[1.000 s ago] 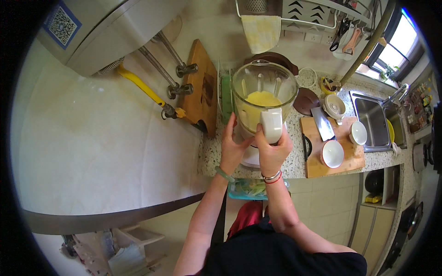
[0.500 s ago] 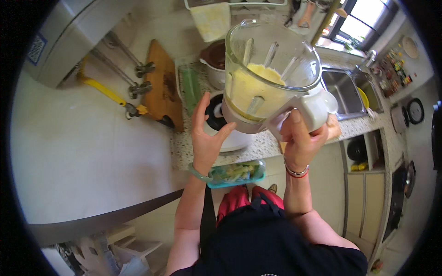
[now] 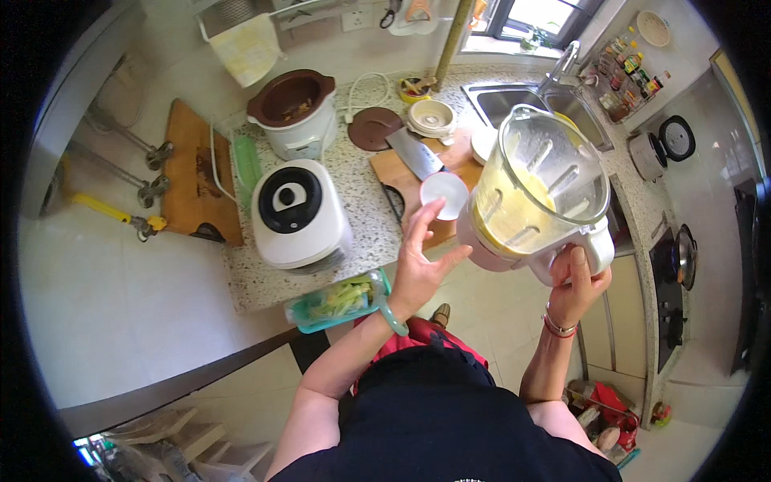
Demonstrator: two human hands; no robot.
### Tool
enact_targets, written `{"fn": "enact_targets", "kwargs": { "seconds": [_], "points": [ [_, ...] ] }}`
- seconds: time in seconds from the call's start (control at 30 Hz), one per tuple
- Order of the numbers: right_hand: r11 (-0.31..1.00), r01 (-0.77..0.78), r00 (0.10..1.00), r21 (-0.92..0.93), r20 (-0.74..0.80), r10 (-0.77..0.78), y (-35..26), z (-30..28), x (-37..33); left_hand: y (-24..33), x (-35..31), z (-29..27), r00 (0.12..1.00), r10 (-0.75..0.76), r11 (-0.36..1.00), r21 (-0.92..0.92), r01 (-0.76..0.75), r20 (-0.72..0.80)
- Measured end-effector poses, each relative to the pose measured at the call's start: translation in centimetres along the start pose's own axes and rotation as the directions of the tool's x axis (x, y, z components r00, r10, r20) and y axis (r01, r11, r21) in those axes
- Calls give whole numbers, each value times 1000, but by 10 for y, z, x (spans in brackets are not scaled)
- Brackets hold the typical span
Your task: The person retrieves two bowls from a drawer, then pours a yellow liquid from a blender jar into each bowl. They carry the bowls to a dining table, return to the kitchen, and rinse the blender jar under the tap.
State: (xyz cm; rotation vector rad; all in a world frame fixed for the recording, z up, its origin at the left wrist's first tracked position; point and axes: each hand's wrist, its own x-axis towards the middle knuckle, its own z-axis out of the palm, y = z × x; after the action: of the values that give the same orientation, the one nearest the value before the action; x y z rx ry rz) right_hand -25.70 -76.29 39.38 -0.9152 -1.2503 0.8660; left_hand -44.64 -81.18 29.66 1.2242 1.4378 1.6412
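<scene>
My right hand (image 3: 573, 287) is closed round the white handle of a clear blender jug (image 3: 536, 189). Pale yellow, thick liquid fills the lower part of the jug, which hangs in the air, tilted, lidless at the top. My left hand (image 3: 424, 269) is by the jug's base with thumb and fingers apart, holding nothing; its thumb tip is close to the base, and I cannot tell whether it touches. Just beyond its fingertips, a small white bowl with a pink rim (image 3: 445, 195) rests by the wooden cutting board (image 3: 387, 170). A cleaver (image 3: 415, 153) lies flat on that board.
A white cooker with black lid (image 3: 293, 210) and a brown-lined slow cooker (image 3: 293, 104) stand on the speckled counter at left. Near the counter's front edge, a teal basket (image 3: 341, 305) holds greens. The sink (image 3: 514, 100) is at the far right, and a stove (image 3: 668, 297) beyond it.
The jug, in my right hand, has moved right, away from the white cooker. My left hand has gone right with it, still spread. The view has turned, showing more of the counter.
</scene>
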Motion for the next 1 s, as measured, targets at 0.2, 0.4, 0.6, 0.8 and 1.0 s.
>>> {"fn": "enact_targets", "kwargs": {
  "seconds": [0.2,0.4,0.6,0.8,1.0],
  "points": [
    [997,-41,999,-71,18,42,35,-93,30,-10,-5,97,993,-75,997,-27,78,90],
    [984,-106,989,-144,84,119,69,-146,68,-29,6,167,986,-145,988,-33,148,81],
    [962,-131,973,-240,155,172,106,-164,102,-50,32,204,973,-220,969,-100,225,64],
    [942,-196,953,-274,174,249,143,-162,129,-98,82,217,930,-355,885,-356,300,-100],
    [937,-163,951,-310,205,234,161,-158,157,-204,180,218,822,-410,911,-138,388,-395]
  ]
}}
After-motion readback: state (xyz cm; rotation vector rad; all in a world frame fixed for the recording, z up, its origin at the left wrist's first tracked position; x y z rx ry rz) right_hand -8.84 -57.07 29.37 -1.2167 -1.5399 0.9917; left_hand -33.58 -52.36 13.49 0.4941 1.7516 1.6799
